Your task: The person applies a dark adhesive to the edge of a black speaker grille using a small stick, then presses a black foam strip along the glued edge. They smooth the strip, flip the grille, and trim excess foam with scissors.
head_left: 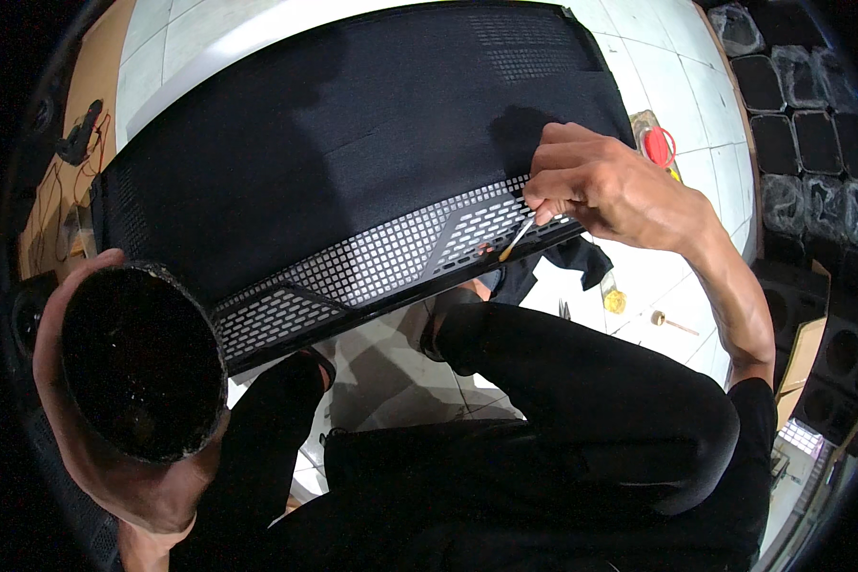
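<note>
The right hand (596,186) pinches a slender white stick (518,237), long axis slanting, amber tip pointing down-left at the lower edge of a black perforated grille (381,255). The left hand (110,479) curls around a round, dark container (143,362).

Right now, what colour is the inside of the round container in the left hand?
The container is black inside; the head view shows it best.
</note>
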The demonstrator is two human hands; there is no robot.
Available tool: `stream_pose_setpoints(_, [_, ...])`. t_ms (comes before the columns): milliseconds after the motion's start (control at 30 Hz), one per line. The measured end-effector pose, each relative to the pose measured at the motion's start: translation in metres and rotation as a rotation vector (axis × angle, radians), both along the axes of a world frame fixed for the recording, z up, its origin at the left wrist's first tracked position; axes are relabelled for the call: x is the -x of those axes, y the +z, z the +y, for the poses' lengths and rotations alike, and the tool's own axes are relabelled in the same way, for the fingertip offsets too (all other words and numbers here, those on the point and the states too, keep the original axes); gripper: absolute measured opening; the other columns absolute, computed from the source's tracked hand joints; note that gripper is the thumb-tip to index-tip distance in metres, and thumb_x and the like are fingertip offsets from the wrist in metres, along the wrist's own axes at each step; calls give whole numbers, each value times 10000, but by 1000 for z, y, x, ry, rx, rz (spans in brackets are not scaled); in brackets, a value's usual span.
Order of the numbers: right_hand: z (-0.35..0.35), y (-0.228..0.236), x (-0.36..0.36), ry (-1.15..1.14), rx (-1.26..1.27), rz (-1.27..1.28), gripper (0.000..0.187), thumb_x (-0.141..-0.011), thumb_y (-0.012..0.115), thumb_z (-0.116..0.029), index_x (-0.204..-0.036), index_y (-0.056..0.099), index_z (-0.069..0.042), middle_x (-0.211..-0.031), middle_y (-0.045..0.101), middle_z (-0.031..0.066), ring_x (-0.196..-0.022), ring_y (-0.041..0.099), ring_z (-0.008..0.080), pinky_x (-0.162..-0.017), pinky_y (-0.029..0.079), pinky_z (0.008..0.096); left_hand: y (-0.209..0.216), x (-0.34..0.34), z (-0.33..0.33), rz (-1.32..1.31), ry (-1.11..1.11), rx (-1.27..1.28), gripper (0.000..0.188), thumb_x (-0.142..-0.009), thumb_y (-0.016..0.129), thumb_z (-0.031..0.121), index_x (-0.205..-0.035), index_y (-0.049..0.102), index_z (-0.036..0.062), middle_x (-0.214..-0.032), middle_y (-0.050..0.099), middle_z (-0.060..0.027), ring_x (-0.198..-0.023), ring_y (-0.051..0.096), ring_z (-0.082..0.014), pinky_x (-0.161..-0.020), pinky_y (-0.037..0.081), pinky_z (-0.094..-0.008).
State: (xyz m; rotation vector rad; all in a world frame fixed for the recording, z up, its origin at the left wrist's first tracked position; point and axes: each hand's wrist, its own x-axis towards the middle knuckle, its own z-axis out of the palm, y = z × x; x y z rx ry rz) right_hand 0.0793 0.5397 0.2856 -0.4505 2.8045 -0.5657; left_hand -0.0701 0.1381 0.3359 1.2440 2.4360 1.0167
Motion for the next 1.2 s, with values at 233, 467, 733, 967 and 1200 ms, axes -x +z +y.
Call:
stream_pose_setpoints(233, [-18, -5, 12, 41, 34, 59, 151, -696, 711, 67, -833, 677, 14, -826, 642, 90, -931, 614, 258, -902, 514, 400, 4, 1, 9, 91, -39, 8, 904, -715, 781, 230, -1476, 353, -1, -1466, 429, -208, -1363, 433, -357, -1112, 416, -488])
stream_pose_setpoints(467, [-44, -16, 28, 118, 74, 158, 128, -719, 737, 12, -843, 705, 6, -831, 661, 114, -879, 618, 251, -806, 531, 386, 2, 3, 12, 21, -105, -73, 909, -715, 802, 192, -1476, 346, -6, -1464, 426, -225, -1357, 443, -360, -1097, 440, -483])
stream_pose_setpoints(733, [-55, -21, 32, 119, 71, 178, 76, -729, 701, -12, -800, 698, 15, -834, 647, 121, -931, 620, 265, -898, 520, 397, 1, 4, 14, 10, -124, -89, 944, -686, 844, 138, -1473, 343, -11, -1455, 441, -223, -1354, 449, -359, -1100, 442, -472])
stream_pose_setpoints(967, [-48, -14, 28, 100, 30, 150, 156, -710, 731, 23, -864, 711, 11, -855, 667, 124, -917, 628, 264, -875, 538, 391, 2, 1, 15, 8, -120, -141, 953, -690, 857, 172, -1471, 346, -21, -1446, 453, -221, -1348, 456, -354, -1101, 436, -472])
stream_pose_setpoints(1200, [-44, -16, 26, 73, 8, 182, 123, -719, 715, 23, -841, 706, 10, -849, 657, 94, -912, 618, 240, -917, 517, 385, -1, 0, 17, 18, -100, -147, 929, -703, 849, 191, -1455, 357, -46, -1435, 457, -230, -1330, 468, -349, -1100, 431, -462])
